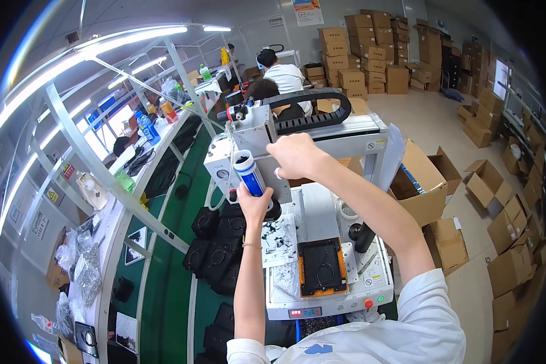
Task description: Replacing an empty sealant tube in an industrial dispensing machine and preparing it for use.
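My left hand (252, 200) is closed around a white-and-blue cartridge tube (250, 177) with a dark open top, tilted beside the dispensing machine head (252, 130). My right hand (294, 156) is raised just right of the tube, in front of the head, fingers curled; a small white piece shows at them, too hidden to name. Below, an orange fixture (337, 267) holds a black rectangular housing (312, 267) on the machine's bed (318, 212), beside a dark-smudged white sheet (277, 242).
Black parts (224, 249) cover the green conveyor (200, 285) at left, beside a shelved bench (106, 242). Open cardboard boxes (421, 182) and stacked cartons (364, 54) stand right and behind. Two people (283, 76) sit beyond the machine. A black cable chain (309, 124) arches over the gantry.
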### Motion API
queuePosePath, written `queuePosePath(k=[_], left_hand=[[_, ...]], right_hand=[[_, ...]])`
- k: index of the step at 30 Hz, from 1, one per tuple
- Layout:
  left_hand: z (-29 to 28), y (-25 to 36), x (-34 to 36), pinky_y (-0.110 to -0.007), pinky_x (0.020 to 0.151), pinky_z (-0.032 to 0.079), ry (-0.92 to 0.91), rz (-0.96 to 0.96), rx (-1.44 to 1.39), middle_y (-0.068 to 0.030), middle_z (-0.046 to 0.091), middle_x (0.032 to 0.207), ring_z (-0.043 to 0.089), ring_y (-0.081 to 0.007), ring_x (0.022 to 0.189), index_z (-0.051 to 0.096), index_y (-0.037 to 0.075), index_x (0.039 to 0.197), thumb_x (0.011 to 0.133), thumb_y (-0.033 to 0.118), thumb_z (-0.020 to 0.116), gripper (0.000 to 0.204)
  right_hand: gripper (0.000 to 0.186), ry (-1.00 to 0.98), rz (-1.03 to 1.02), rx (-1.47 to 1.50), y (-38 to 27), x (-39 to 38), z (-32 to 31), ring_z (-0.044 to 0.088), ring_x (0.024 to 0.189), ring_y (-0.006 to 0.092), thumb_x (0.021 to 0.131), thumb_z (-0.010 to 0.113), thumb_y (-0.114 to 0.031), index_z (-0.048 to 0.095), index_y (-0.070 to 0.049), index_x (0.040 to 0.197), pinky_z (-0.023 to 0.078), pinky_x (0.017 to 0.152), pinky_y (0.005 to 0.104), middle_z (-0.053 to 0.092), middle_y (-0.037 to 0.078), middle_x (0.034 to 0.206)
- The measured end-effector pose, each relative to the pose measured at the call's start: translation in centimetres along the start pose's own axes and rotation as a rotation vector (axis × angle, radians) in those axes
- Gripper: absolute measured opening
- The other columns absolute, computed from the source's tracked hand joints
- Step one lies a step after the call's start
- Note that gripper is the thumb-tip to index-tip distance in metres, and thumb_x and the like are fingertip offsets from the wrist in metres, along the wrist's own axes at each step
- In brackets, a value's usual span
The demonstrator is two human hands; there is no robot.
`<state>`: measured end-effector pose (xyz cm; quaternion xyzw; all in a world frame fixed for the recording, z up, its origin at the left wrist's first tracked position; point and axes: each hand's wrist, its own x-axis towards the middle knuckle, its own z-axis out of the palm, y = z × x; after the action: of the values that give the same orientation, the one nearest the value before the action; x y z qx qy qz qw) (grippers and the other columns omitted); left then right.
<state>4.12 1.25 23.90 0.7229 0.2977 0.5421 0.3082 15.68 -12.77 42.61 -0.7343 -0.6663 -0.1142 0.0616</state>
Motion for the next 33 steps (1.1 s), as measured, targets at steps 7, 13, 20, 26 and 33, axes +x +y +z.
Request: queuePosePath(k=[7, 13, 20, 26, 33], left_hand=[[-0.8, 4.5, 0.3, -0.033, 0.068, 0.052, -0.050, -0.084, 0.115, -0.0089, 0.068, 0.075, 0.067, -0.0241, 0.070, 0.058, 0.000, 0.087, 0.060, 0.034, 0.083, 0.050], [0.6, 3.9, 0.6, -0.040, 0.084, 0.047, 0.018, -0.073, 0.380, -0.0150, 0.059, 0.096, 0.062, -0.0315, 0.091, 0.056, -0.002, 0.094, 0.059, 0.035, 0.080, 0.056], [-1.1, 3.8, 1.3, -0.036, 0.074, 0.053, -0.199, -0.133, 0.039, -0.0189, 0.068, 0.092, 0.068, -0.0240, 0.080, 0.058, -0.004, 0.098, 0.062, 0.034, 0.083, 0.058], [0.3, 4.0, 1.2, -0.042, 0.076, 0.051, 0.058, -0.159, 0.377, -0.0175, 0.065, 0.086, 0.065, -0.0365, 0.082, 0.057, -0.001, 0.099, 0.057, 0.043, 0.084, 0.067], [-0.8, 2.8, 1.2, -0.036, 0.076, 0.052, -0.266, -0.118, -0.188, -0.0170, 0.069, 0.092, 0.067, -0.0303, 0.080, 0.060, -0.002, 0.094, 0.060, 0.034, 0.084, 0.055]], right_hand=[[0.030, 0.144, 0.044, 0.111, 3.0, -1.7, 3.0, 0.067, 0.083, 0.0316, 0.074, 0.071, -0.029, 0.067, -0.005, 0.091, 0.054, 0.073, 0.0422, 0.069, 0.014, 0.084], [0.030, 0.080, 0.049, 0.243, 3.3, -3.9, 4.6, 0.068, 0.079, 0.0281, 0.075, 0.070, -0.029, 0.069, -0.005, 0.093, 0.054, 0.072, 0.0396, 0.070, 0.009, 0.081], [0.027, -0.012, 0.090, 0.386, 4.3, -5.7, 6.6, 0.068, 0.083, 0.0302, 0.074, 0.072, -0.030, 0.070, -0.007, 0.088, 0.054, 0.076, 0.0404, 0.070, 0.012, 0.085], [0.031, -0.033, 0.081, 0.393, 3.4, -6.8, 7.9, 0.068, 0.086, 0.0294, 0.074, 0.072, -0.029, 0.070, -0.006, 0.095, 0.054, 0.077, 0.0395, 0.070, 0.011, 0.087], [0.031, -0.121, 0.088, 0.329, 5.9, -8.6, 9.0, 0.068, 0.086, 0.0279, 0.074, 0.071, -0.027, 0.070, -0.007, 0.097, 0.054, 0.078, 0.0387, 0.071, 0.010, 0.087]])
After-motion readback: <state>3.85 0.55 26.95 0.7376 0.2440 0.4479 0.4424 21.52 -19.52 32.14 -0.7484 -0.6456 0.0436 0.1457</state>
